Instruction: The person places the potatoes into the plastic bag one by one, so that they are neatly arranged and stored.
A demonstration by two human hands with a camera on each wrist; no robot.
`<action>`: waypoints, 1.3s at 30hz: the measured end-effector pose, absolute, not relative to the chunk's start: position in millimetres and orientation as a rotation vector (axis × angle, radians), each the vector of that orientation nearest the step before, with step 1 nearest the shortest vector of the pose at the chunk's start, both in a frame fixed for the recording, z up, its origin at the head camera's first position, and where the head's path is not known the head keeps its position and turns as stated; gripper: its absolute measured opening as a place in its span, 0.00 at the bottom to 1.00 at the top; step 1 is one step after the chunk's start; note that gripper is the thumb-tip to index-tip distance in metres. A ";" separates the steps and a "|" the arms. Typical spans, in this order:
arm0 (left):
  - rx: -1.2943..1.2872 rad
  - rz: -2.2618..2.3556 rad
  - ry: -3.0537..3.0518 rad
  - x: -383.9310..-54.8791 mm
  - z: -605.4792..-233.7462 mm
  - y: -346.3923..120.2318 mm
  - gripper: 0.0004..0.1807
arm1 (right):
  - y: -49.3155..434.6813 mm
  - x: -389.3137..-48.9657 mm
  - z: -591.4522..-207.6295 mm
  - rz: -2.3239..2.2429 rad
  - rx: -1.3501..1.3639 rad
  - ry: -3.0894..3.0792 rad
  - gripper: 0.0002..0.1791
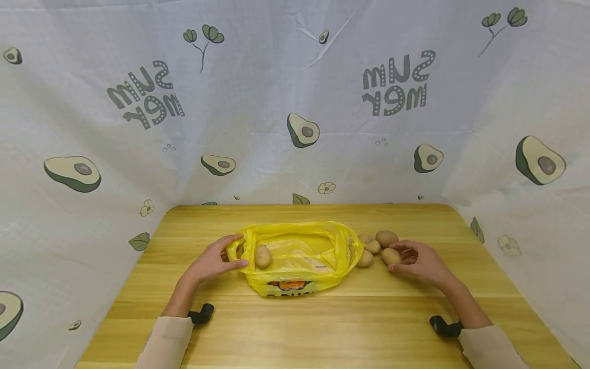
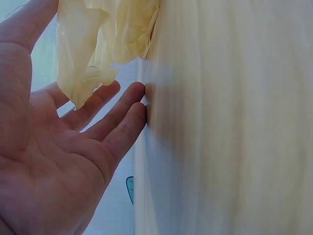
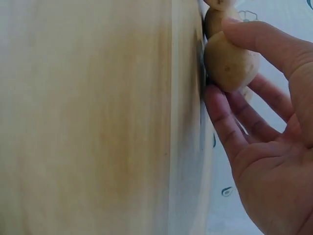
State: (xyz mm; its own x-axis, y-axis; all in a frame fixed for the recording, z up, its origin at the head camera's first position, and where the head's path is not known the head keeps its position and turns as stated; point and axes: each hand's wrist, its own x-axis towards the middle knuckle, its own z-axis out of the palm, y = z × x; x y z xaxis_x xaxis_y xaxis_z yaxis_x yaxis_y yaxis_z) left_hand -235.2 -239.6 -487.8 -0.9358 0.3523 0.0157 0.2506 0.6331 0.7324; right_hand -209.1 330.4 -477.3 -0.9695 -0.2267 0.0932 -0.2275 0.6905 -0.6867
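A yellow plastic bag lies on the table with its wide mouth facing up and a potato in its left part. My left hand is at the bag's left end, thumb and fingers spread apart and touching the plastic. Thin yellow plastic hangs between that thumb and the relaxed fingers in the left wrist view. Just right of the bag, my right hand holds a potato between thumb and fingertips, low at the table. Other potatoes sit close beside it.
The wooden table runs back to a white curtain printed with avocados and lettering. Black wrist mounts are on both forearms. Two loose potatoes are right against the bag's right end.
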 end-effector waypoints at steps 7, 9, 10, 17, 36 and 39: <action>0.505 1.185 2.715 -233.4 -490.5 -240.0 0.48 | 327.4 -205.5 -472.2 1.200 0.349 -2.838 0.30; 0.509 1.188 2.714 -233.3 -490.8 -240.1 0.48 | 326.5 -205.5 -469.9 1.211 0.339 -2.819 0.30; 0.511 1.190 2.716 -233.4 -490.8 -240.2 0.48 | 326.1 -205.7 -468.8 1.218 0.331 -2.811 0.30; 0.515 1.197 2.724 -234.9 -488.9 -240.8 0.48 | 323.2 -209.3 -462.3 1.225 0.289 -2.805 0.33; 0.522 1.152 2.751 -235.8 -486.5 -239.3 0.49 | 287.4 -220.7 -444.3 1.353 0.304 -2.731 0.32; 0.516 1.146 2.753 -235.9 -486.2 -239.6 0.49 | 278.0 -222.6 -441.4 1.407 0.325 -2.705 0.32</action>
State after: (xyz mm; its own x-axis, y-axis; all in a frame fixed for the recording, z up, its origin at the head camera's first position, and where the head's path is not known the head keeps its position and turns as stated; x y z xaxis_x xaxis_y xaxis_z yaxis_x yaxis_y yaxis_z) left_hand -235.9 -239.6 -486.2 -0.9353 0.3529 0.0240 0.2658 0.6564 0.7061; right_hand -222.6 278.0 -441.4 -0.9747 -0.1519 0.1637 -0.2213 0.5572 -0.8004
